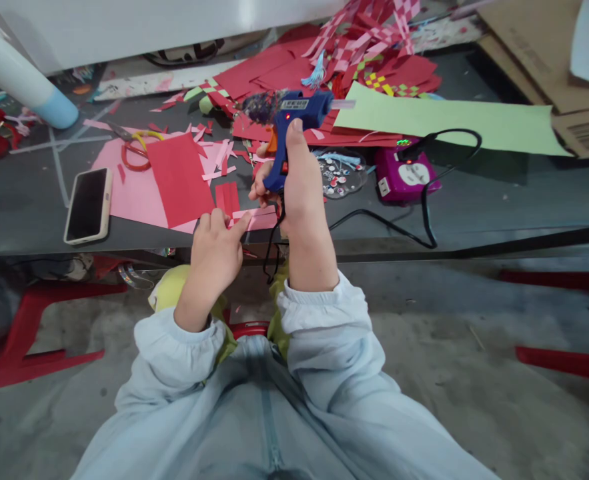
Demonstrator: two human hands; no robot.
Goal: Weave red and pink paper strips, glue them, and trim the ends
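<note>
My right hand (301, 170) is wrapped around the handle of a blue hot glue gun (299, 113). The gun has an orange trigger, a lit red light and a clear glue stick at its back end; its nozzle, pointing left, is wrapped in something dark and rough. My left hand (218, 247) lies at the table's front edge, fingers apart, with one fingertip pressing a pink paper strip (261, 219). A small red paper piece (227, 199) with slits lies just beyond that strip. Left of it are a red sheet (180, 180) and a larger pink sheet (129, 203).
Scissors (135, 155) and a phone (88, 205) lie on the left. A purple power adapter (404, 175) with a black cord (427, 213) stands on the right, near a green paper strip (454, 123). Woven paper (354, 40) is heaped behind; cardboard (534, 53) lies far right.
</note>
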